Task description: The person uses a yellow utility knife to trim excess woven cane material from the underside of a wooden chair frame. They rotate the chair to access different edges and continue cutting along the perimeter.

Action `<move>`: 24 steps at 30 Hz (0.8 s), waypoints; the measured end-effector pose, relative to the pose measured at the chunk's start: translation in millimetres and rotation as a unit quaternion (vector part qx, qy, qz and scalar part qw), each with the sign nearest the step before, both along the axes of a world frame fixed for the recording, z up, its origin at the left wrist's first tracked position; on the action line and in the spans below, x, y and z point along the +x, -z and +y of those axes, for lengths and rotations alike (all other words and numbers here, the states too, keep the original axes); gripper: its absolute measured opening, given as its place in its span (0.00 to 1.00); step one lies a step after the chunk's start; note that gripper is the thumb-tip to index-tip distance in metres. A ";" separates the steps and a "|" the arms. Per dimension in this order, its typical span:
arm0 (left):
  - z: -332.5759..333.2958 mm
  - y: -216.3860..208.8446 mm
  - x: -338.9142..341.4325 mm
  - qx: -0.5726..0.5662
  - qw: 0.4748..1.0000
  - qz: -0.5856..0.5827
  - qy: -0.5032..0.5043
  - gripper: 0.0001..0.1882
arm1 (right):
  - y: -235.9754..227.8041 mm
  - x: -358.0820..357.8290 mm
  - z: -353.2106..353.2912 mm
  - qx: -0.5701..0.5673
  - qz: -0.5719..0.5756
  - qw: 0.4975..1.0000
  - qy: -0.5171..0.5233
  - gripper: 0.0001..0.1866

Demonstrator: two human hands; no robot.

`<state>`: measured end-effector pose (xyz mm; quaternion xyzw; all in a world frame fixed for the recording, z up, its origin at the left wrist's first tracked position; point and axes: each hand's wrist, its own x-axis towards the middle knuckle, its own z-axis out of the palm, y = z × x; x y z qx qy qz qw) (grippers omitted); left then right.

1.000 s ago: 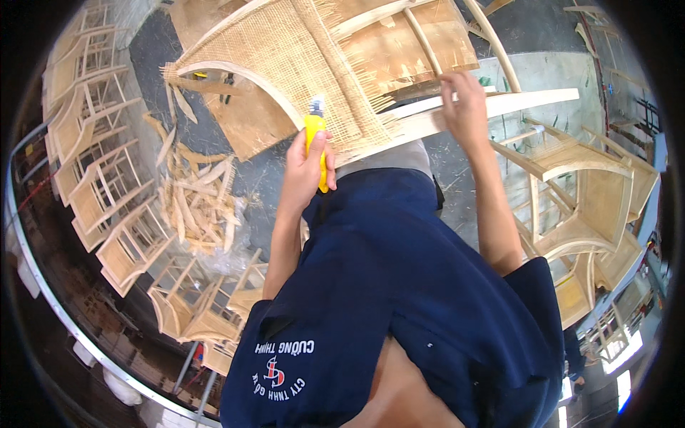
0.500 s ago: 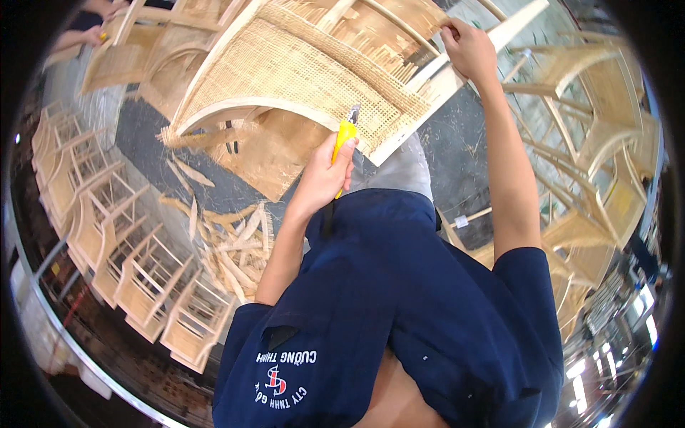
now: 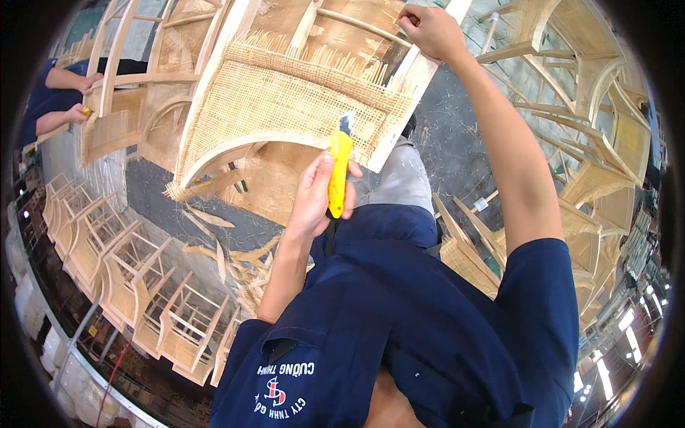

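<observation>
My left hand is closed around a yellow utility knife, its blade pointing away from me, over the near edge of a woven cane panel. That panel lies across a pale wooden chair frame with a curved near rail. Loose cane ends stick up along its far edge. Farther off, my right hand has its fingers curled together at the frame's right side. Whatever those fingers pinch, if anything, is too small to make out.
At the far left, a co-worker's hands are at another chair frame. Unfinished chairs line the left and the right. Cane offcuts litter the floor beside a brown sheet under the frame.
My right hand has moved farther away and left along the frame. The knife has turned more upright, lower in my left hand. The whole view has shifted a little.
</observation>
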<state>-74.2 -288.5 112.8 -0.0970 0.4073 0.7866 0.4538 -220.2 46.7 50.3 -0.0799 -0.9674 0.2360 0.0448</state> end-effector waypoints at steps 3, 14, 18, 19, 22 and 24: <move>-8.5 5.1 4.6 0.029 0.998 -0.037 -0.028 0.24 | 5.4 -2.9 2.6 0.008 0.008 1.000 -0.015 0.13; -15.4 -1.6 10.3 -0.117 0.985 0.120 -0.033 0.41 | 4.6 -2.9 2.4 -0.017 0.009 1.000 -0.007 0.13; -17.0 -6.4 6.5 -0.139 0.982 0.124 -0.011 0.37 | 4.6 -2.9 2.9 -0.014 0.000 1.000 -0.001 0.12; -19.8 -5.1 5.6 -0.153 0.980 0.125 0.010 0.36 | 4.7 -3.0 2.8 -0.011 0.003 1.000 -0.001 0.12; -15.7 -4.3 5.1 -0.113 0.987 0.104 -0.049 0.30 | 7.5 -2.8 5.1 -0.006 0.020 1.000 -0.004 0.12; -11.7 -6.5 5.9 -0.086 0.990 0.097 -0.059 0.28 | 8.8 -2.4 5.0 -0.008 0.020 1.000 -0.004 0.12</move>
